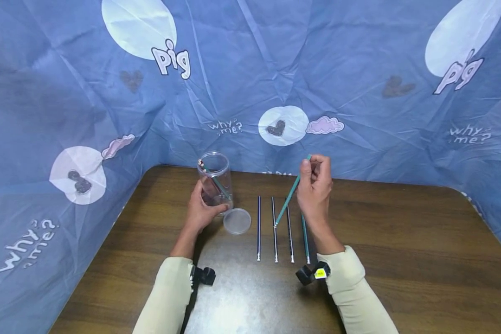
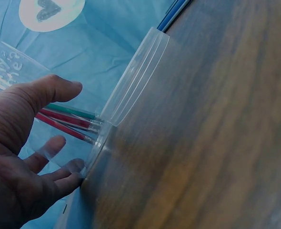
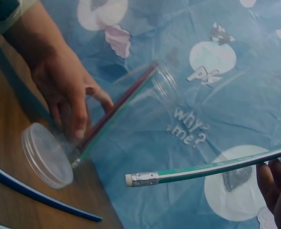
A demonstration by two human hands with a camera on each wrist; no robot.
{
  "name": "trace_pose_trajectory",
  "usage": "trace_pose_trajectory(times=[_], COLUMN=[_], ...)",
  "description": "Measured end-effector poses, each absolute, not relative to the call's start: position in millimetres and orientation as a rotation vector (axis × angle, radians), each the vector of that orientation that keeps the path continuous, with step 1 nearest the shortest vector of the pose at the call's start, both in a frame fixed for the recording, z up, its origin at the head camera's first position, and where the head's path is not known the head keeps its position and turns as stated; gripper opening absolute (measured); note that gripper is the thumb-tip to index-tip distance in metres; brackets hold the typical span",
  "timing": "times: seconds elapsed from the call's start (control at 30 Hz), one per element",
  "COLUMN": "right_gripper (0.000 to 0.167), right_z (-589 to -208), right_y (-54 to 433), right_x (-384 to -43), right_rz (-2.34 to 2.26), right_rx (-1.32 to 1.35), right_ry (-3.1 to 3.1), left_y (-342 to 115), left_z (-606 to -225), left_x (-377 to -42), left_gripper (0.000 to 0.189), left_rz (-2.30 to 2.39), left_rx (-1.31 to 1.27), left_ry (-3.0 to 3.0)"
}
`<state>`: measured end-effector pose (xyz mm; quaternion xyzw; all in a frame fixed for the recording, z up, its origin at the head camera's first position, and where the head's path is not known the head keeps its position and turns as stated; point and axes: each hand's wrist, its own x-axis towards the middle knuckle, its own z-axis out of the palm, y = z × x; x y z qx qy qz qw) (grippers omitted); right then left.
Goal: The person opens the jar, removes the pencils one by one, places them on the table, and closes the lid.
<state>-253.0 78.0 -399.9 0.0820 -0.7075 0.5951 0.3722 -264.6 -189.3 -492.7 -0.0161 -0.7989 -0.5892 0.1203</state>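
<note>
The left hand (image 1: 201, 211) wraps thumb and fingers round the lower part of an upright clear plastic jar (image 1: 223, 178), while the right hand (image 1: 316, 192), at the jar's three o'clock, pinches a green pencil (image 1: 292, 191) near its upper end, the white eraser (image 3: 129, 180) slanting down toward seven. Such an end grip could let the pencil swivel or slip if the eraser met the jar's rim. The pencils inside (image 3: 119, 112) lean to the mouth's nine o'clock, so one entering there might jam among them. A sideways knock could tip the light-looking jar, held low. The clear lid (image 1: 237, 221), close by the base at five o'clock, could get nudged, and a low sweep might scatter the four pencils (image 1: 275, 243) at four o'clock.
</note>
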Motion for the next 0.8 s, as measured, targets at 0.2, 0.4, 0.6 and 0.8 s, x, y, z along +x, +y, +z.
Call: trace_pose_trajectory(times=[0.2, 0.4, 0.6, 0.8], right_gripper=[0.025, 0.028, 0.024, 0.023], right_z=[-397.8, -395.9, -399.2, -420.1], right_y=[96.1, 121.3, 152.3, 178.2], right_x=[-256.7, -259.4, -265.9, -277.1], right_rz=[1.532, 1.464, 1.388, 1.266], right_rx=[0.183, 0.107, 0.063, 0.102], right_ry=[-1.859, -1.984, -2.243, -2.702], left_y=[-187.0, -183.5, -182.9, -185.4], left_z=[-491.8, -494.0, -495.0, -494.3], left_x=[-266.8, -266.7, -263.8, -264.9], left_gripper=[0.089, 0.093, 0.094, 0.09], left_rz=[-1.708, -1.698, -1.702, -1.721], left_rx=[-0.039, -0.053, -0.041, -0.059], left_ry=[-2.352, -2.367, -2.346, -2.293])
